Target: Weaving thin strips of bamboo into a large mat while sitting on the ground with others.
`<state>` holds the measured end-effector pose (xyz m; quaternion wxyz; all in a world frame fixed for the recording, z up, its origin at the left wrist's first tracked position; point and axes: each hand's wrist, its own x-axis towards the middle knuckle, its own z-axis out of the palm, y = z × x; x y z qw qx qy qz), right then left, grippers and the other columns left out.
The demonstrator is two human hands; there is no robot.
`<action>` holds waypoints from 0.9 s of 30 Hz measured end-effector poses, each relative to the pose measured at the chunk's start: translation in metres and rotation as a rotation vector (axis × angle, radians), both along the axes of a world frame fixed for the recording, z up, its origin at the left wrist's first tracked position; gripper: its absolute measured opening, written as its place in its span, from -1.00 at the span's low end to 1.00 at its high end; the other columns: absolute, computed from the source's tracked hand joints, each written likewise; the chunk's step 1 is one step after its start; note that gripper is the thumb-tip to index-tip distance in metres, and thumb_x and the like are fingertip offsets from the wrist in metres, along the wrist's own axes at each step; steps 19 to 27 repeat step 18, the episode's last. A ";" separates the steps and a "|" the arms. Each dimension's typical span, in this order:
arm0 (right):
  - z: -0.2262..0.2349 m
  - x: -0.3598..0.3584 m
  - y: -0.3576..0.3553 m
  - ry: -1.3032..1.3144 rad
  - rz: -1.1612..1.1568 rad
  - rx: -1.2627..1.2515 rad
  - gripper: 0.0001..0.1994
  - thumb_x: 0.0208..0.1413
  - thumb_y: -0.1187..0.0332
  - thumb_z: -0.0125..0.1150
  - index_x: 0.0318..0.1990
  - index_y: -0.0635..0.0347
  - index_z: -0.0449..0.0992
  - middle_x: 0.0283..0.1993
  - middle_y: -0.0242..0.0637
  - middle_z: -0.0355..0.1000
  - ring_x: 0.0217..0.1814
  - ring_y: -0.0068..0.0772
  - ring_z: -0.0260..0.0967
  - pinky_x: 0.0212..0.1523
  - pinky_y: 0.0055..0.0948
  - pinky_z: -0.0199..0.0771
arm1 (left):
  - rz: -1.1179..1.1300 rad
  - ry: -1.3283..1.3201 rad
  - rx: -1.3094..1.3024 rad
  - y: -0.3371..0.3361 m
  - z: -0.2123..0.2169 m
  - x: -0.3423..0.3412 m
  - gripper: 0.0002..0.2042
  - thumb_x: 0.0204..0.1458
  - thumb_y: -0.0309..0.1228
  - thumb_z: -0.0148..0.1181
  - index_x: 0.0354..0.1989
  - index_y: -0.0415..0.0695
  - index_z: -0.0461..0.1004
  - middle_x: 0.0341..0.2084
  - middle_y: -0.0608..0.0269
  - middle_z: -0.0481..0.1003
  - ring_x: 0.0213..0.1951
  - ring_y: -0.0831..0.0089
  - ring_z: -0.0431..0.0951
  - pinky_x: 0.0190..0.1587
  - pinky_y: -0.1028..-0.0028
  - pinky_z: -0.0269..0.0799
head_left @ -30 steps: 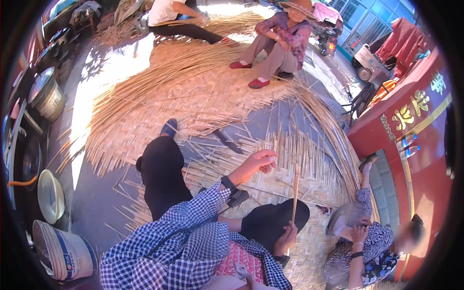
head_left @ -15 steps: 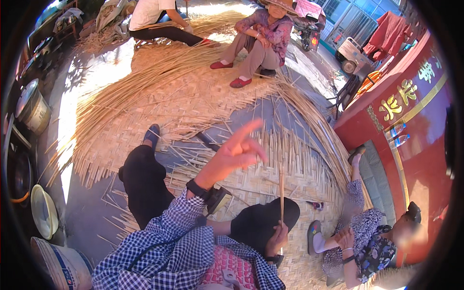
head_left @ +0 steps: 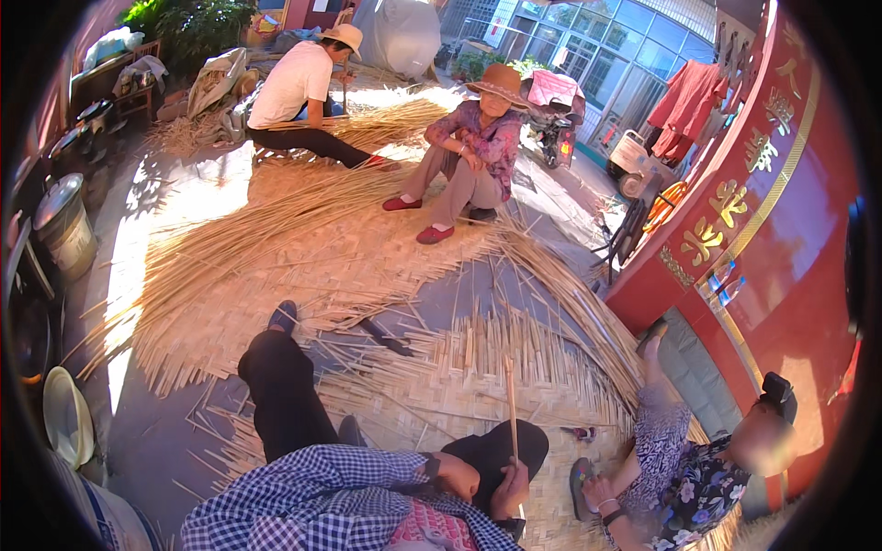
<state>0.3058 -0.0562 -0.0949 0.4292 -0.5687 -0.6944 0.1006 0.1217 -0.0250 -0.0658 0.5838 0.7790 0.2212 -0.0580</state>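
A slim, straw-coloured reed strip (head_left: 512, 404) stands nearly upright, its lower end gripped in my right hand (head_left: 508, 491). The fingers of that hand are wrapped round it, beside my dark-trousered right knee. My left hand (head_left: 457, 478) is low in front of my body, a short way left of the right hand; its fingers are turned away and hidden. Beneath and ahead of me lies a woven reed mat (head_left: 432, 376) with loose, uneven strip ends along its far edge.
A second woven mat (head_left: 303, 275) lies beyond, with a bundle of long reeds (head_left: 230, 225) across it. One person (head_left: 464, 165) sits on it; another (head_left: 294, 87) works behind. A third person (head_left: 680, 477) sits at my right. Buckets (head_left: 66, 230) line the left, a red wall (head_left: 698, 220) the right.
My left hand, raised with a finger pointing forward, has dropped to near my right hand. The view has tilted up, showing more of the yard. The right hand keeps its reed strip.
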 end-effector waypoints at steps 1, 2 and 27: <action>0.001 -0.001 0.001 -0.011 0.010 0.032 -0.81 0.28 0.50 0.00 -0.04 0.25 0.52 -0.33 -0.18 0.51 -0.37 -0.29 0.50 -0.31 -0.34 0.49 | 0.022 0.010 0.113 -0.004 -0.002 0.002 -0.67 0.12 -0.12 0.17 -0.47 -0.16 0.59 -0.70 0.31 0.48 -0.61 0.49 0.48 -0.53 0.42 0.34; 0.002 -0.001 0.000 -0.023 0.021 0.063 -0.82 0.28 0.50 0.01 -0.06 0.25 0.52 -0.30 -0.18 0.52 -0.38 -0.29 0.51 -0.33 -0.35 0.50 | 0.043 0.019 0.224 -0.009 -0.004 0.004 -0.67 0.12 -0.14 0.16 -0.48 -0.17 0.58 -0.69 0.29 0.50 -0.59 0.48 0.51 -0.52 0.41 0.37; -0.005 0.004 -0.002 0.135 -0.038 -0.091 -0.81 0.31 0.44 0.03 -0.03 0.19 0.54 -0.38 -0.29 0.49 -0.42 -0.45 0.41 -0.42 -0.48 0.37 | 0.998 -1.408 -0.210 0.114 0.153 -0.188 0.05 0.09 -0.16 0.36 0.52 0.18 -0.42 -0.17 0.03 0.52 -0.31 0.48 0.54 -0.26 0.35 0.56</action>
